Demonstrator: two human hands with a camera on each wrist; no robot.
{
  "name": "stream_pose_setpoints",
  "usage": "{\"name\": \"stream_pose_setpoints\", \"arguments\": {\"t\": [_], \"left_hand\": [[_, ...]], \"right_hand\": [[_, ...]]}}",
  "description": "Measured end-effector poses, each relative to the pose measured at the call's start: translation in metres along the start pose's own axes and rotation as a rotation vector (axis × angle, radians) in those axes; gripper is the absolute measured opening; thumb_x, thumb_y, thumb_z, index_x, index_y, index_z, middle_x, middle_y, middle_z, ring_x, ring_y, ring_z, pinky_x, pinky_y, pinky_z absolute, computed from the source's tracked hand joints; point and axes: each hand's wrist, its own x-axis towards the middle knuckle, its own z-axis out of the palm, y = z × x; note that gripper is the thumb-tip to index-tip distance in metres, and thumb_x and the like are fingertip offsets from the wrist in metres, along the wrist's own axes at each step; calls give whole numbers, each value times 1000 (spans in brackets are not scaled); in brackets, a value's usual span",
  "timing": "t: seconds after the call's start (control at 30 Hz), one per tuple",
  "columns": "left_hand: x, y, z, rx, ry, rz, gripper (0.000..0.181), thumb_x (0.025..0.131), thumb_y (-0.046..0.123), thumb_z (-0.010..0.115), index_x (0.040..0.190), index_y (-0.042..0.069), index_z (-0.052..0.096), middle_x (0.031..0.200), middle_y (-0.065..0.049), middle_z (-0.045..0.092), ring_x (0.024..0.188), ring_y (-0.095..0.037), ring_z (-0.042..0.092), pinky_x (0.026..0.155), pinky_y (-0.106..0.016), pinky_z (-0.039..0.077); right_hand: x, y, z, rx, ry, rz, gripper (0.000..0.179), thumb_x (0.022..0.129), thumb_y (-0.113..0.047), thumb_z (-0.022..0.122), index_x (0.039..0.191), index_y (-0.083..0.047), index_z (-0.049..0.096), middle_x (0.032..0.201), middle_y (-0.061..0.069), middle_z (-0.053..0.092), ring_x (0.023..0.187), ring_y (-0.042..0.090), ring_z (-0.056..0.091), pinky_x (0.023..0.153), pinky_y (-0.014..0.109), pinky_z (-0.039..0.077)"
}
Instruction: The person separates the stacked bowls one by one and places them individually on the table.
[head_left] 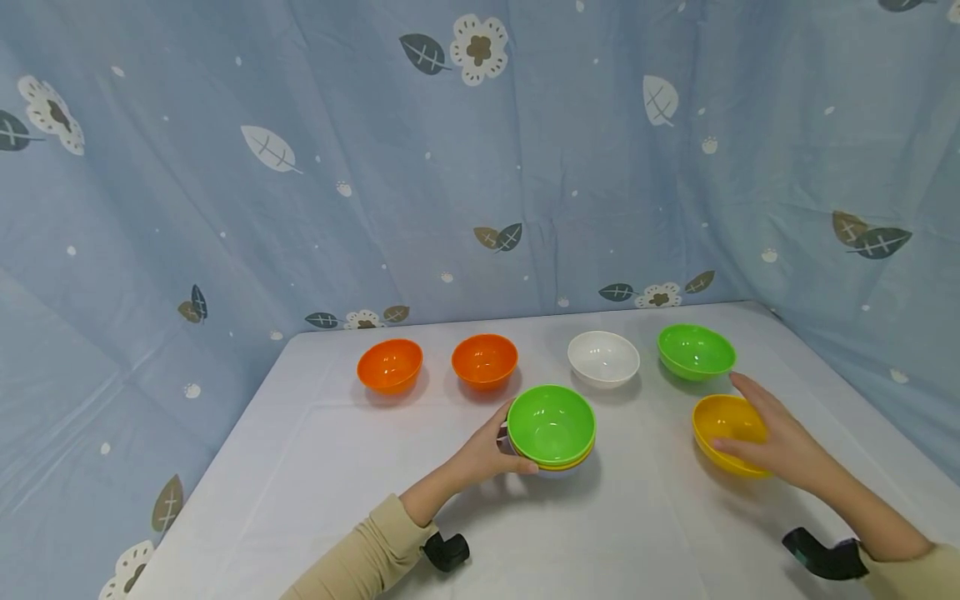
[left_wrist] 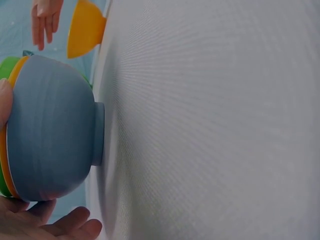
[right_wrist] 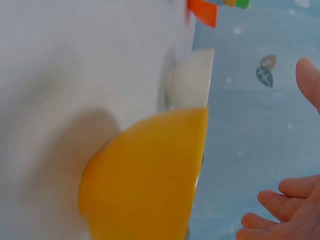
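Observation:
My left hand (head_left: 486, 450) grips a nested stack of bowls near the middle of the table, thumb at the near rim and fingers round the left side. On top is a green bowl (head_left: 551, 423); a yellow bowl's rim shows beneath it, and a blue-grey bowl (left_wrist: 52, 127) forms the bottom, its foot at or just above the cloth. My right hand (head_left: 787, 446), fingers spread from the thumb, hovers over the right side of a single yellow bowl (head_left: 723, 418). In the right wrist view, that hand is apart from the yellow bowl (right_wrist: 150, 175).
Along the back of the white-covered table (head_left: 337, 500) stand two orange bowls (head_left: 390, 367), a white bowl (head_left: 603, 358) and another green bowl (head_left: 696, 352). A blue patterned curtain (head_left: 375, 167) hangs behind and at both sides.

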Motion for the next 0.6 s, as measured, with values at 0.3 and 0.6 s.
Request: {"name": "stream_pose_setpoints", "arguments": {"t": [0.3,0.6], "left_hand": [[-1,1,0,-16,1,-1,94,70,21,80,145,21,23,142,-1,37,125,-23,39,101,-41,34],[0,-1,0,-22,2,2,94,70,18,79,145,22,22,142,-1,37,124,-23,40,100,-41,35]], "right_hand": [[6,-25,10,35,17,-40,90,80,-24,70,144,2,13,144,34,15,126,56,17,92,72,19],[13,-50,29,59,-39,-67,86,80,-32,69,143,0,21,145,28,22,127,50,25,95,67,24]]}}
